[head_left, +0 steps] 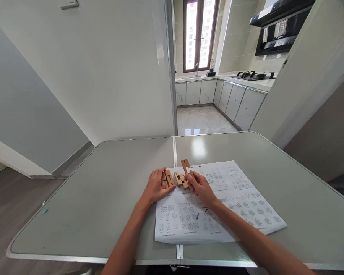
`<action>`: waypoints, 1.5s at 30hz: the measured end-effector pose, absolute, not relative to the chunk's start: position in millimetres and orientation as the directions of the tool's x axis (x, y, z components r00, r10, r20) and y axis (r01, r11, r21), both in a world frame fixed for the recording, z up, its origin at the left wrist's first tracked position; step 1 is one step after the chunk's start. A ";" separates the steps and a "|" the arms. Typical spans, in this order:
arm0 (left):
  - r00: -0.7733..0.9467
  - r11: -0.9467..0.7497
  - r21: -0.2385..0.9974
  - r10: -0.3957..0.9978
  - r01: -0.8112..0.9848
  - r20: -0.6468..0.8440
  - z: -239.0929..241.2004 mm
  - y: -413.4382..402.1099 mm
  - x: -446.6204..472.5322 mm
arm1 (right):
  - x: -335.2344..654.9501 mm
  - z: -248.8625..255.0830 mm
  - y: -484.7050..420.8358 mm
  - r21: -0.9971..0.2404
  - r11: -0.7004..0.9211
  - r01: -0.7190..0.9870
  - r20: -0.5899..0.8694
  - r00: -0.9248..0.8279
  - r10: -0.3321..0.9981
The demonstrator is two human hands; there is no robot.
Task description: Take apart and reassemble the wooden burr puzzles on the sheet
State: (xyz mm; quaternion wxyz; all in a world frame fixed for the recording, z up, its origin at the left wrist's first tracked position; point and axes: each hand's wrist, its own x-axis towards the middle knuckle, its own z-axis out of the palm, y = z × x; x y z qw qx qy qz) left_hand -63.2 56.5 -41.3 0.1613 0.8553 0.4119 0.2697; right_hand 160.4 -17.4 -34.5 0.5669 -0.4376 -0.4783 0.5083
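Several small notched wooden puzzle pieces lie on a printed instruction sheet (232,198) near the middle of the grey table (103,198). My left hand (155,188) rests at the sheet's left edge, fingers on two wooden pieces (167,178). My right hand (200,186) holds a wooden piece (185,165) that stands up above a cluster of joined pieces (181,180) between the two hands. Both forearms reach in from the near edge.
The table has a metal rim and a seam down its middle (174,151). A white wall stands behind it on the left. An open doorway behind shows a kitchen with cabinets (235,101), a sink and a stove.
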 end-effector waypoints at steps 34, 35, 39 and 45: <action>0.282 -0.478 0.651 0.877 0.590 0.388 -36.4 52.4 -56.6 | 162.5 -25.7 -18.3 -0.922 -0.057 -0.383 0.031 -0.218 0.975; 0.312 -0.498 0.621 0.866 0.605 0.390 -38.1 53.0 -57.9 | 162.6 -26.1 -17.9 -0.920 -0.056 -0.387 0.030 -0.212 0.977; 0.378 -0.516 0.593 0.857 0.619 0.351 -43.5 55.4 -62.8 | 162.5 -27.6 -17.3 -0.917 -0.054 -0.396 0.033 -0.209 0.977; 0.464 -0.565 0.538 0.823 0.625 0.326 -43.6 54.3 -64.2 | 162.1 -28.6 -17.3 -0.914 -0.053 -0.403 0.039 -0.217 0.975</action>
